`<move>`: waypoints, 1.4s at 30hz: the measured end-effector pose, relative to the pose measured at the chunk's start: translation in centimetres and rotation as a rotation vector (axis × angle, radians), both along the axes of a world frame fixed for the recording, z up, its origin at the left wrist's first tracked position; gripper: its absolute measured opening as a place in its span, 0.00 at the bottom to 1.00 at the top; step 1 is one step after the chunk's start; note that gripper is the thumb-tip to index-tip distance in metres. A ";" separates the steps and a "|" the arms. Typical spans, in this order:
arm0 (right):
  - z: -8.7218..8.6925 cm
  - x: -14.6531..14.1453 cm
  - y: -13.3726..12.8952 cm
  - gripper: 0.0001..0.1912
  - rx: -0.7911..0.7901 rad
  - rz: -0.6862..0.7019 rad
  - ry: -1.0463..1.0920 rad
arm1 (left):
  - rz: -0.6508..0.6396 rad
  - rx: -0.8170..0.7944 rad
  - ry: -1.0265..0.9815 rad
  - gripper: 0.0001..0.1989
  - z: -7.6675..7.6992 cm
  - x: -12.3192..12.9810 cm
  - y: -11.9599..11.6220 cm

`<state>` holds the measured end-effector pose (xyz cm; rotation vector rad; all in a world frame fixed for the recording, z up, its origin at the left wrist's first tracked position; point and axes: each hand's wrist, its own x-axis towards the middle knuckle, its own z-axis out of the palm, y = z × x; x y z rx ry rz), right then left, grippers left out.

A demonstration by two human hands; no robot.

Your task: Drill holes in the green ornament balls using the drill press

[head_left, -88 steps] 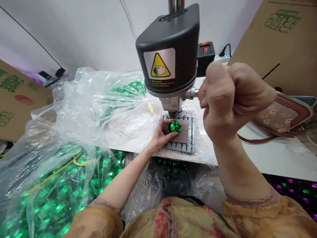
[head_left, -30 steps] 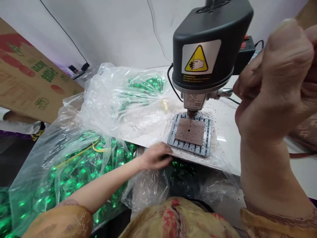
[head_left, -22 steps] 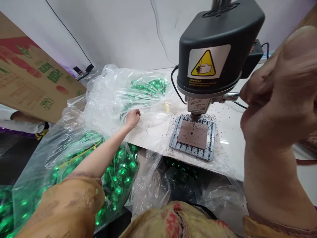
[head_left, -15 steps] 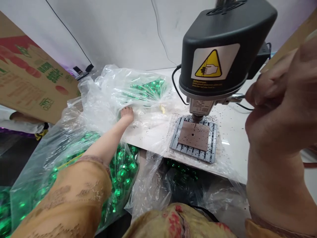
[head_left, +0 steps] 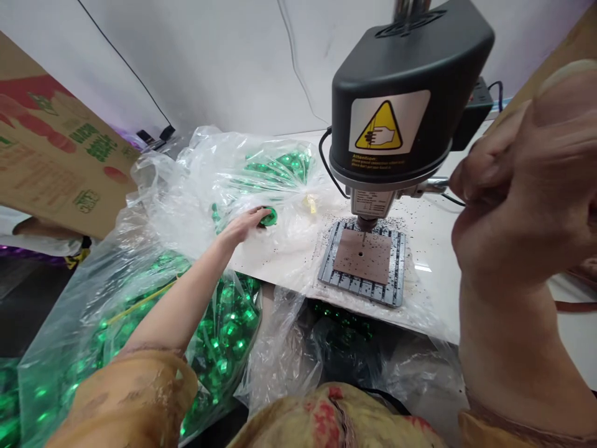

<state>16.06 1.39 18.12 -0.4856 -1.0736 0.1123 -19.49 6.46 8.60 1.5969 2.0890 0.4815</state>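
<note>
My left hand (head_left: 243,225) is closed around a shiny green bauble (head_left: 269,216) beside the mouth of a clear plastic bag (head_left: 186,186). My right hand (head_left: 527,180), in a fist at the right, grips the handle of a bench drill press (head_left: 396,106); the fist hides most of that handle. Under the drill chuck (head_left: 367,224) a thin bit points down at a brown square plate (head_left: 361,258) with a small dark hole. This plate lies on the slotted grey base (head_left: 396,292), sprinkled with dark shavings.
Green faceted baubles (head_left: 228,323) fill a large clear bag at the lower left. A printed carton (head_left: 60,137) stands at the left, with another person's arm (head_left: 41,229) below it. Crumpled plastic (head_left: 275,348) hangs over the front edge of the white table (head_left: 433,274).
My left hand has come out from the bag's plastic, moving slightly right, and a green bauble now shows in its fingers. My right fist stays at the handle. The view has shifted slightly.
</note>
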 end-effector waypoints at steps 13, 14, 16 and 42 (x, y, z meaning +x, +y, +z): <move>1.1 -0.9 -1.3 0.23 0.111 0.008 -0.072 | -0.329 0.237 -1.004 0.31 -3.9 13.5 -6.5; 1.1 -0.8 -1.2 0.23 0.112 0.014 -0.081 | -0.354 0.239 -0.988 0.32 -4.7 14.3 -6.4; 1.0 -0.8 -1.1 0.24 0.088 -0.001 -0.083 | -0.377 0.243 -0.958 0.32 -6.2 15.5 -6.0; 1.3 -1.0 -2.9 0.23 -0.107 -0.017 -0.105 | -0.460 0.348 -0.824 0.28 -8.5 19.4 -6.0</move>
